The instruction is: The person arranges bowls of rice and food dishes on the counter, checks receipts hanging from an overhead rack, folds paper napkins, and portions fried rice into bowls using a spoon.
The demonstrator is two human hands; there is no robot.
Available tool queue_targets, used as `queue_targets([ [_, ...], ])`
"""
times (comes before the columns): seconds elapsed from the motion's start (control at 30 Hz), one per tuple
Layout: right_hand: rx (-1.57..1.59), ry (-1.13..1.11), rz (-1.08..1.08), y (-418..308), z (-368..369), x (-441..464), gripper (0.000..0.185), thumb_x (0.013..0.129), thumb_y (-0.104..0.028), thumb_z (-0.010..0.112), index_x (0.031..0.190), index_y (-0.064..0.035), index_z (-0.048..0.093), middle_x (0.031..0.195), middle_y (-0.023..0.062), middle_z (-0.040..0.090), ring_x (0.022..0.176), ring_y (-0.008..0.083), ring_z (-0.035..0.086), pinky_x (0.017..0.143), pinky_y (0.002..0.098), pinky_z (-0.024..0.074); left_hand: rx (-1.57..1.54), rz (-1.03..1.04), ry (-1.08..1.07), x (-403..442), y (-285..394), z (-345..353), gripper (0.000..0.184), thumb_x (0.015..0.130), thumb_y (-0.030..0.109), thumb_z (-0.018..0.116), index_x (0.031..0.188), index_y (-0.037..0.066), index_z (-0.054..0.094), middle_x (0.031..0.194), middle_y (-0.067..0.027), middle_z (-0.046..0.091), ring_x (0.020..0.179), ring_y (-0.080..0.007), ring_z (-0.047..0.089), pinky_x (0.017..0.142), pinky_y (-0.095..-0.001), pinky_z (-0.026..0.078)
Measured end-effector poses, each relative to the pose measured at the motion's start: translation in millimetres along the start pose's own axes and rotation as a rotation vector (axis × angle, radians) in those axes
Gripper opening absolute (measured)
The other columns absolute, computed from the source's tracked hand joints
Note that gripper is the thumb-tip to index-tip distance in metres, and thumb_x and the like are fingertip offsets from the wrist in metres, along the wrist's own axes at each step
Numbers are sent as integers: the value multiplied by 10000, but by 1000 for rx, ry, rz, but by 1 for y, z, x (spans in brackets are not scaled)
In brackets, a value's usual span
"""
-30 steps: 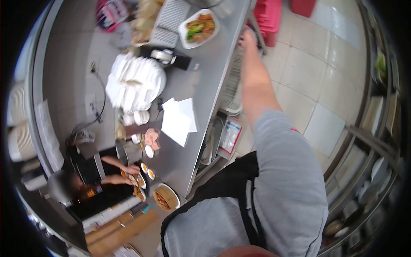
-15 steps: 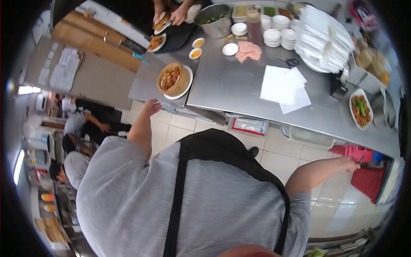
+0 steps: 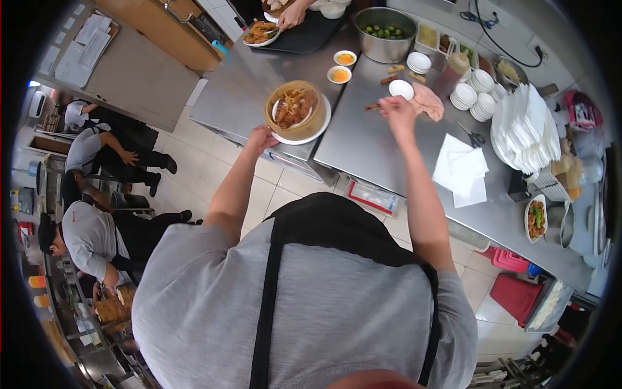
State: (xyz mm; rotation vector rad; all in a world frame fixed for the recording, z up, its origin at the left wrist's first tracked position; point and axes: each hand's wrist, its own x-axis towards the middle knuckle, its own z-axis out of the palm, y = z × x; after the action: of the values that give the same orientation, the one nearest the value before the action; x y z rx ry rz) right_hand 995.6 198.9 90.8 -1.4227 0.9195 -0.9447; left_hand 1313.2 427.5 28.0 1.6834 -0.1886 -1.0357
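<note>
My left hand (image 3: 261, 139) is at the near left rim of a white plate (image 3: 322, 129), fingers closed on the edge. On that plate stands a round bamboo steamer (image 3: 316, 107) with reddish-brown pieces of food and pale shreds on top. My right hand (image 3: 398, 111) is over the counter, pinching a small brown wooden clip (image 3: 372, 107). Beside this hand lie a small white dish (image 3: 402, 89) and a crumpled pink cloth (image 3: 428, 102). A few similar small clips (image 3: 416, 76) lie behind the dish.
Two cups of orange sauce (image 3: 339, 75) stand behind the steamer. Farther back are a metal pot (image 3: 386, 40) of green items and a co-worker's hand (image 3: 293, 14) over a tray. Scissors (image 3: 477, 139), paper sheets (image 3: 461, 170) and stacked white plates (image 3: 525, 129) are to the right.
My right hand has swung from beyond the counter's right end to over its middle. My left hand has moved forward onto the plate's rim. The camera view has shifted.
</note>
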Motion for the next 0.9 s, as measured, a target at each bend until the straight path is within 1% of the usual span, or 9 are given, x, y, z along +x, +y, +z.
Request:
queue_targets([
  [0.1,-306,28,-121,9,62,31,158,737,-163,673,784,-20,624,666,84,638,596,153,624,568,273,481,-45,-7,-50,8,1,-7,128,849,66,500,947,-14,479,802,-117,577,689,-228,620,630,-330,558],
  [0.17,-400,26,10,8,89,45,143,720,-161,667,754,-28,627,667,96,641,606,196,627,595,311,476,-81,22,-40,8,3,-7,96,830,39,516,908,-7,483,761,-97,564,599,-214,612,524,-299,555],
  [0.27,-265,37,117,2,120,62,142,710,-159,668,754,-31,624,700,115,642,642,240,627,614,324,475,-43,14,-66,16,8,-16,79,827,38,515,884,-8,485,756,-94,565,586,-207,609,523,-296,557],
  [0.33,-372,52,-94,-6,145,66,130,724,-149,646,738,-27,604,712,118,636,678,273,619,630,342,476,-50,-2,-89,18,11,-21,80,825,34,514,885,-9,483,756,-94,568,587,-200,610,527,-293,558],
  [0.43,-605,-153,-605,-43,183,53,119,759,-142,597,733,-39,544,770,111,593,737,303,581,644,392,457,-62,-1,-140,17,12,-24,95,834,51,512,913,1,497,803,-117,594,656,-208,631,572,-270,556],
  [0.57,-848,-269,-628,-37,211,48,124,765,-165,593,765,-50,546,789,111,583,760,305,579,666,404,458,-87,-6,-163,18,9,-26,114,838,59,512,929,-8,492,797,-113,590,652,-204,627,578,-272,556],
  [0.7,-812,-316,-607,-47,208,51,131,773,-169,580,786,-41,558,805,108,587,771,307,580,680,403,460,-183,15,-152,16,10,-24,79,826,35,514,884,-15,493,745,-99,577,595,-192,613,508,-288,553],
  [0.83,-600,-258,-464,-57,197,57,416,781,-328,623,1071,-33,584,1004,144,603,846,282,596,749,342,464,-157,30,-126,32,10,-30,74,825,28,505,884,-15,492,770,-120,590,608,-201,619,498,-296,552],
  [0.9,-578,-205,-463,-56,180,55,398,788,-320,618,1062,-33,588,994,143,607,845,277,598,744,339,464,-154,30,-73,37,14,-35,128,828,38,496,933,-33,484,791,-127,591,638,-217,621,554,-295,552],
])
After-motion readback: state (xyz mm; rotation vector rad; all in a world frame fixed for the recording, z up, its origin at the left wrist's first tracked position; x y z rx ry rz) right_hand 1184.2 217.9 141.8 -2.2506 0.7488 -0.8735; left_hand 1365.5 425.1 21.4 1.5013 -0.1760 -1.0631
